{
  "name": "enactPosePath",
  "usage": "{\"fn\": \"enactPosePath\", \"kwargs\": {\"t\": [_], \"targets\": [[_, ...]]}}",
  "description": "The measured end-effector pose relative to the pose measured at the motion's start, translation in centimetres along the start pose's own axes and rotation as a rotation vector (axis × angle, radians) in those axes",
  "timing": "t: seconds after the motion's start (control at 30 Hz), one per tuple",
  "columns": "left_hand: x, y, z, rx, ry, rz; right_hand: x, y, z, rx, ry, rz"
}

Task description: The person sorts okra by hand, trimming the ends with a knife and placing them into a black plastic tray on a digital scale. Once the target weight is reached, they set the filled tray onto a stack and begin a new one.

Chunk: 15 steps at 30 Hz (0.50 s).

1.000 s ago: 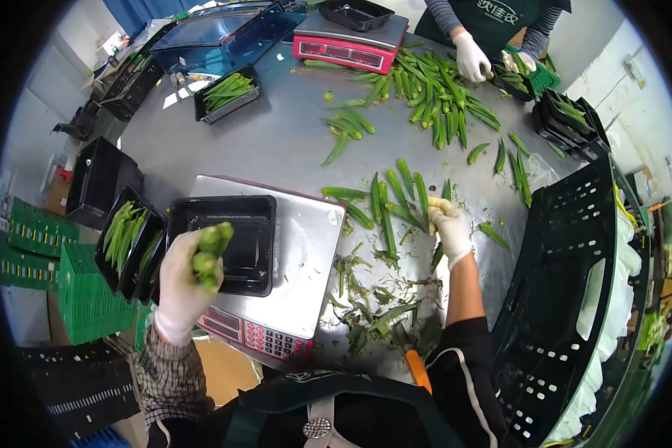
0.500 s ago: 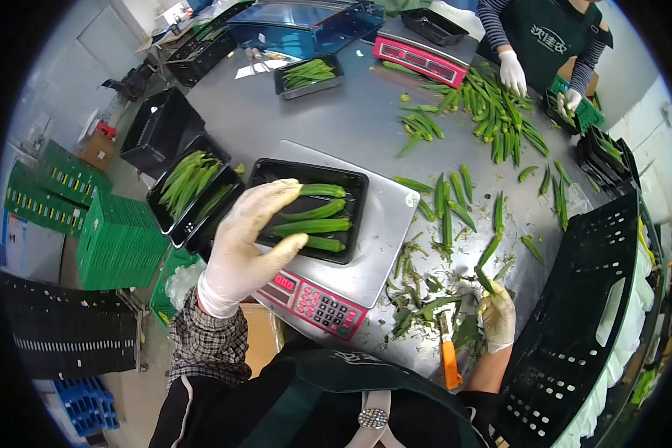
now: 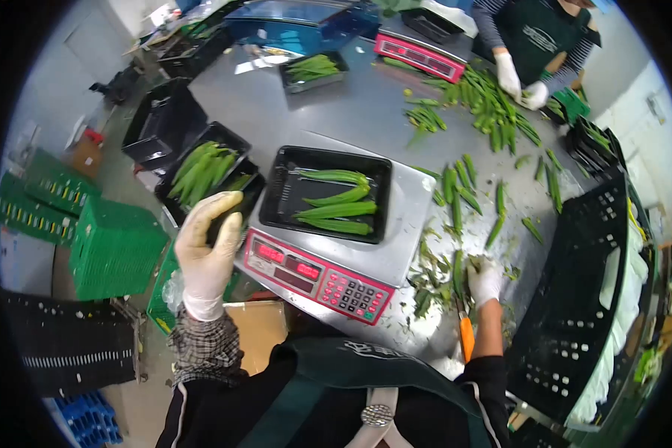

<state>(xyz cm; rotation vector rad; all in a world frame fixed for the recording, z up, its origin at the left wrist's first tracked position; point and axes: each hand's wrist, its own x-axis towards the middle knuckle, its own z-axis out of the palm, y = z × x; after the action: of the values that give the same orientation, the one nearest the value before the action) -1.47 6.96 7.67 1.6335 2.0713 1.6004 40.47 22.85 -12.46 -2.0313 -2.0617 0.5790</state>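
My left hand (image 3: 207, 254), in a whitish glove, is raised left of the scale (image 3: 328, 280) with thumb and fingers apart, holding nothing. A black tray (image 3: 272, 213) with several okra pods (image 3: 340, 196) lies on the scale's metal plate. My right hand (image 3: 487, 280), also gloved, is low over the leafy trimmings (image 3: 425, 280) with its fingers curled. An okra pod (image 3: 458, 272) lies close beside its fingertips; what the fingers grip is hidden. Just below is an orange-handled knife (image 3: 467, 337), its blade partly covered by scraps.
Loose okra (image 3: 493, 112) is heaped near a co-worker's gloved hands (image 3: 519, 86). Filled trays (image 3: 205, 175) and dark bins (image 3: 157, 127) stand left. A black crate (image 3: 575, 299) borders the right side. Another scale (image 3: 418, 60) and a tray of okra (image 3: 313, 71) stand farther back.
My left hand has drawn back from the tray to the left. My right hand has moved up and slightly left, and the okra pod it held is no longer plainly in its fingers.
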Motion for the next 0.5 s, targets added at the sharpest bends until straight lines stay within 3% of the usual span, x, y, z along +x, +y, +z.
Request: {"fn": "enactPosePath", "kwargs": {"t": [0.07, 0.2, 0.27, 0.37, 0.5], "targets": [[-0.4, -0.5, 0.1, -0.062, 0.007, -0.029, -0.2, 0.0, -0.3, -0.059, 0.049, -0.018], [-0.4, -1.1, 0.4, -0.106, -0.049, 0.010, -0.7, -1.0, -0.8, 0.108, 0.186, -0.002], [-0.2, -0.8, 0.7, -0.122, -0.081, 0.013, -1.3, -3.5, -2.0, 0.147, -0.085, 0.119], [-0.1, -0.2, 2.1, -0.174, -0.150, 0.036, -1.4, -4.0, -0.3, -0.102, -0.073, 0.038], [-0.5, 1.3, 5.0, -0.326, -0.283, 0.028, -4.2, -3.6, -3.4, 0.278, -0.015, 0.068]]}}
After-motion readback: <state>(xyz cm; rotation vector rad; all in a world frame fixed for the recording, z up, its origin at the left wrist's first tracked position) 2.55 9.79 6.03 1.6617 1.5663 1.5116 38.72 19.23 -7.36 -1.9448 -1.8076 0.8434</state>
